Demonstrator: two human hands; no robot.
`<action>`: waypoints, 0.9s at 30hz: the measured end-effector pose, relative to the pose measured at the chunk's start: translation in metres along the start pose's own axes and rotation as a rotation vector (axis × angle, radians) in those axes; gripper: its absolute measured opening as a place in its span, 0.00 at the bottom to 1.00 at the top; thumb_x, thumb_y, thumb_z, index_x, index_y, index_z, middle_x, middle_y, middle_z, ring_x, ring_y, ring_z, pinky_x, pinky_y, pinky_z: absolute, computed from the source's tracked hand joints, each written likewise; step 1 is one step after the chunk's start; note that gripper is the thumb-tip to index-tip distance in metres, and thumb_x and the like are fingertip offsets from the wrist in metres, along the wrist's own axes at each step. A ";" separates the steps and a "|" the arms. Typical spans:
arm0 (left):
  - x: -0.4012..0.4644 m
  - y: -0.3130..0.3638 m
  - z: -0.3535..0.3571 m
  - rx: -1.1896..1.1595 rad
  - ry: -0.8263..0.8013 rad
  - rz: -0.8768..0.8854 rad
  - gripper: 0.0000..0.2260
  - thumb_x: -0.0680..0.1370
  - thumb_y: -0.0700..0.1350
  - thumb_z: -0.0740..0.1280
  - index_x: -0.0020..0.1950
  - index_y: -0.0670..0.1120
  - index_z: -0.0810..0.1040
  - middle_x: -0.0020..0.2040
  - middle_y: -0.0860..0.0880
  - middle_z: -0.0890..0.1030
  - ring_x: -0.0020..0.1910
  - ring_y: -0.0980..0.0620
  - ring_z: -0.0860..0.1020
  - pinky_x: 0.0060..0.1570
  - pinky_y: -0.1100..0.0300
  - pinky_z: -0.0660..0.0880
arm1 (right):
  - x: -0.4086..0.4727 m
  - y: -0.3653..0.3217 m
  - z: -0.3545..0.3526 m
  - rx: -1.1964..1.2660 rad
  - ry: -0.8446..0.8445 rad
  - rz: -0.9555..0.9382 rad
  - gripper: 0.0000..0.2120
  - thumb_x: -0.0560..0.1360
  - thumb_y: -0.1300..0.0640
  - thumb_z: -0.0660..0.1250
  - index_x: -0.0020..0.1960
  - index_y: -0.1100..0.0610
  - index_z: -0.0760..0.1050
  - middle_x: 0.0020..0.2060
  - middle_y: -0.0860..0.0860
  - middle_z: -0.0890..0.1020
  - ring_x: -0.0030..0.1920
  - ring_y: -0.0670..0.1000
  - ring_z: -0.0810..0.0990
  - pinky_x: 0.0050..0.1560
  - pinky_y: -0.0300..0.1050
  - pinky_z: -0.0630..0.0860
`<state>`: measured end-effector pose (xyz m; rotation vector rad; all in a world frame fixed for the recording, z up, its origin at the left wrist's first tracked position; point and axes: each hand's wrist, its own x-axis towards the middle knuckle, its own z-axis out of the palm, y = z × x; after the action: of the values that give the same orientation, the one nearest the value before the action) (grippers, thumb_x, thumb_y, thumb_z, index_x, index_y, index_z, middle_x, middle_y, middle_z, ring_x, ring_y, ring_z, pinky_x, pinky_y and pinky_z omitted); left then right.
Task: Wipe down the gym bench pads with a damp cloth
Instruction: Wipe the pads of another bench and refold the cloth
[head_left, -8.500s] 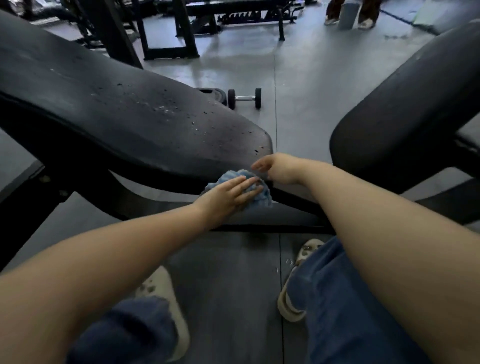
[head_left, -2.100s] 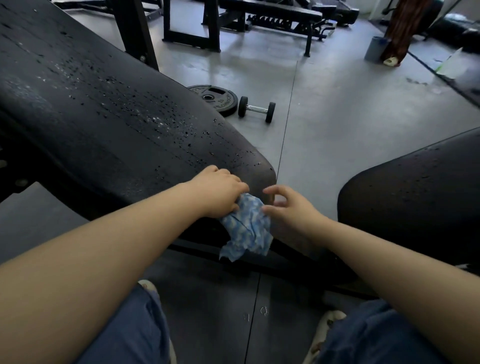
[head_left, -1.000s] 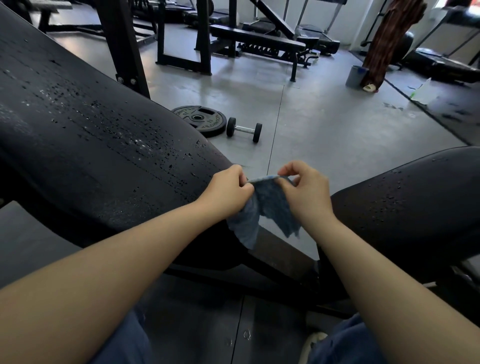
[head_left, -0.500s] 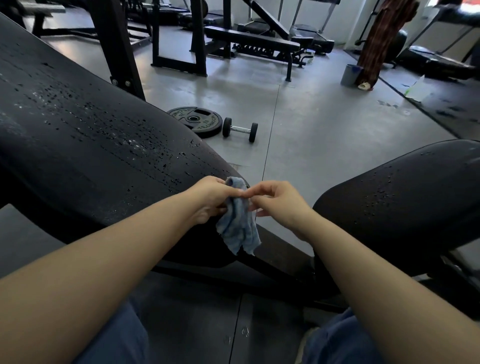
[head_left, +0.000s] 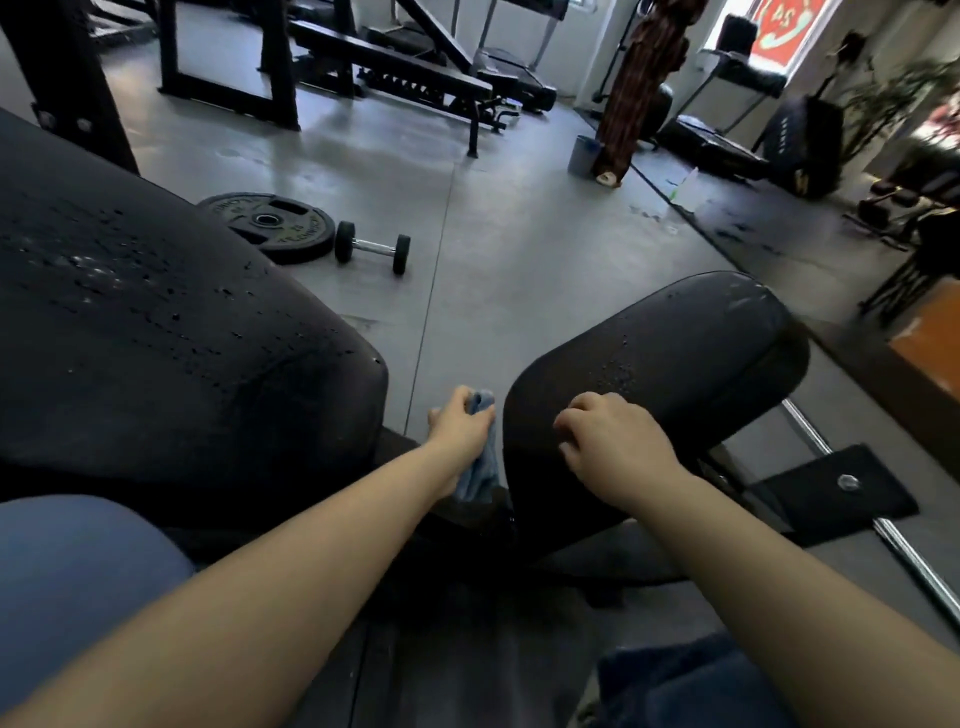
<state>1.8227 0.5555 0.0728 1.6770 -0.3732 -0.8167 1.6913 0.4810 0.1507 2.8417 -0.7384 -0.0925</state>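
Note:
Two black bench pads fill the near view. The long back pad (head_left: 156, 332) on the left is dotted with water drops. The shorter seat pad (head_left: 691, 343) on the right has drops on its top too. My left hand (head_left: 460, 423) grips a bunched blue cloth (head_left: 480, 467) in the gap between the pads, right at the seat pad's near left end. The cloth hangs down below the fist. My right hand (head_left: 610, 441) rests on the near end of the seat pad with its fingers curled, holding nothing.
A weight plate (head_left: 270, 226) and a small dumbbell (head_left: 371, 252) lie on the grey floor beyond the pads. Another bench (head_left: 405, 67) and black racks stand farther back. The bench's metal foot plate (head_left: 841, 488) and a chrome bar (head_left: 893, 545) lie at lower right. My knees are at the bottom.
My right hand let go of the cloth and moved right onto the seat pad. My left hand carried the cloth alone toward the seat pad's end. The view swung right.

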 end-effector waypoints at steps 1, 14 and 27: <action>0.000 -0.008 0.013 0.016 -0.006 0.019 0.07 0.79 0.45 0.62 0.41 0.50 0.67 0.58 0.37 0.72 0.52 0.42 0.76 0.51 0.53 0.73 | -0.006 0.006 0.006 -0.097 0.053 -0.029 0.12 0.77 0.54 0.61 0.57 0.53 0.78 0.58 0.51 0.76 0.58 0.54 0.73 0.56 0.47 0.70; -0.016 -0.061 0.075 0.036 0.021 0.203 0.25 0.81 0.48 0.59 0.75 0.40 0.59 0.75 0.43 0.59 0.74 0.47 0.58 0.72 0.56 0.54 | -0.016 0.022 0.046 -0.292 0.264 -0.101 0.09 0.65 0.54 0.74 0.44 0.56 0.81 0.51 0.58 0.82 0.56 0.60 0.79 0.69 0.58 0.54; 0.055 -0.041 0.075 0.102 -0.192 -0.007 0.27 0.80 0.58 0.54 0.77 0.57 0.46 0.77 0.44 0.41 0.76 0.43 0.48 0.72 0.50 0.49 | -0.011 0.020 0.055 -0.319 0.344 -0.058 0.06 0.68 0.56 0.71 0.45 0.56 0.80 0.54 0.59 0.81 0.60 0.60 0.77 0.70 0.62 0.47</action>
<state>1.8023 0.4780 0.0109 1.6996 -0.5498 -0.9814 1.6664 0.4591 0.1012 2.4826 -0.5141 0.2424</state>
